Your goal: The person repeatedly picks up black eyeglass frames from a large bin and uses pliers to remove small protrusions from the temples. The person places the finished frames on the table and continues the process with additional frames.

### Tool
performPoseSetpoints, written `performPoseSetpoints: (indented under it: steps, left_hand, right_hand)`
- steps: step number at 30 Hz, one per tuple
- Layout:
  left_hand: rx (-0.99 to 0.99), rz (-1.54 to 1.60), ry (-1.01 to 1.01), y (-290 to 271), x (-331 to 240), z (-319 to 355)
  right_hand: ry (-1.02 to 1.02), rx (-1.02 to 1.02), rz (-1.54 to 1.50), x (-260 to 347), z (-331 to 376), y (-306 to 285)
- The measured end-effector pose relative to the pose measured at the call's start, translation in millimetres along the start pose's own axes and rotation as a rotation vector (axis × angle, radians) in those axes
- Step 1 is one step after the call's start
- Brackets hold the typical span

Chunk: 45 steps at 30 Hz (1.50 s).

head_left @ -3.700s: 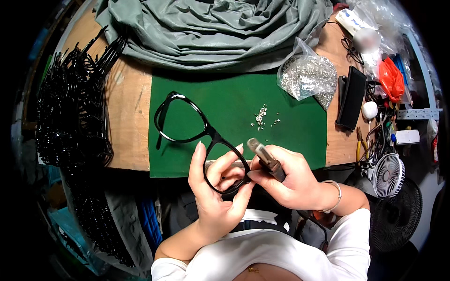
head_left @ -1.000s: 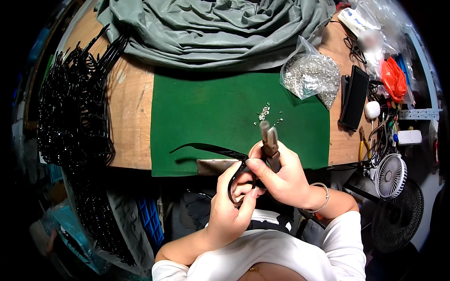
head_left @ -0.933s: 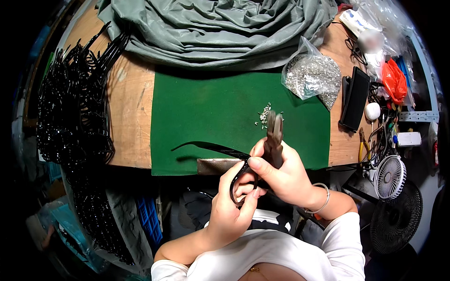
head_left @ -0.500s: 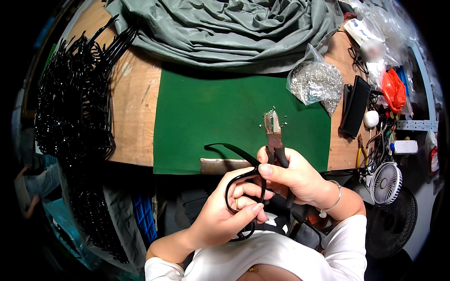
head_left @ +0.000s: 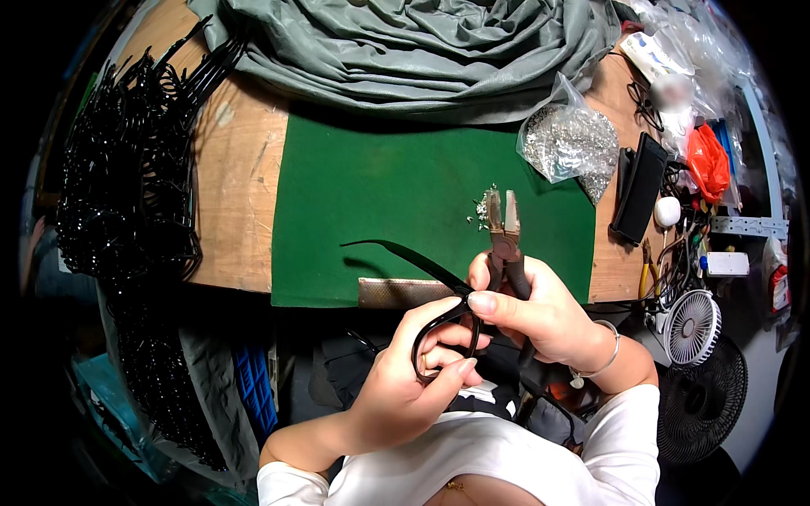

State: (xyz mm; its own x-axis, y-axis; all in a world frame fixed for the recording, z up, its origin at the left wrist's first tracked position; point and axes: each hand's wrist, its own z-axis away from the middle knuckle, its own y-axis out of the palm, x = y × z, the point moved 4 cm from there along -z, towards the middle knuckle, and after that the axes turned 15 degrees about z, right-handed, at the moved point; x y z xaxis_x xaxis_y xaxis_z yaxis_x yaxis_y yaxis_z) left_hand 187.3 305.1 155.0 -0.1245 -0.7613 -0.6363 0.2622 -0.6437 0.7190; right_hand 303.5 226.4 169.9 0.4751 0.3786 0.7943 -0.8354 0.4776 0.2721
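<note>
My left hand (head_left: 392,375) is closed on the rim of a black glasses frame (head_left: 426,265), over the table's near edge. One temple of it sticks out to the far left. In my right hand (head_left: 548,312) I grip dark-handled pliers (head_left: 506,244), whose jaws stand apart and point away from me, with nothing seen between them. The thumb of that same hand presses the frame's corner by the hinge. Beside the jaws, tiny metal pieces (head_left: 482,212) lie scattered on a green mat (head_left: 380,185). My fingers hide part of the frame.
Many black glasses frames (head_left: 126,185) are heaped at the left. Grey cloth (head_left: 405,67) lies across the back. A clear bag of small metal parts (head_left: 569,148) rests at the mat's far right, near a black phone-like slab (head_left: 639,190). A white fan (head_left: 692,327) stands at the right.
The pliers have shifted a little right, turning so that their jaws tip rightward. The glasses' temple reaches farther left and away from me. Both hands keep their hold.
</note>
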Motion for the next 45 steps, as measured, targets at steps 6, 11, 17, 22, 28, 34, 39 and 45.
performPoseSetpoints:
  steps: [6,11,17,22,28,34,39,45]
  left_hand:
    - [0.006,-0.141,0.046,2,5,-2]
    - [-0.021,-0.082,0.066,1,8,1]
    - [-0.007,0.161,-0.094,2,-2,2]
    - [0.01,0.202,-0.176,-6,-6,9]
    - [0.04,0.195,-0.237,-15,-10,15]
    - [0.03,0.156,-0.28,-13,-10,17]
    - [0.015,0.115,-0.252,-13,-7,19]
    - [0.006,0.139,-0.283,-6,-7,13]
  right_hand:
    - [-0.083,-0.094,0.116,-8,0,-4]
    - [-0.046,-0.08,0.067,-7,0,-1]
    - [0.023,0.03,-0.066,-8,1,0]
    - [-0.096,-0.069,0.273,-6,14,-18]
    - [0.168,0.366,0.826,-8,29,-12]
    - [0.11,0.397,0.879,5,18,-6]
    - [0.042,0.267,1.113,8,14,-1]
    - [0.138,0.281,1.078,8,21,-9]
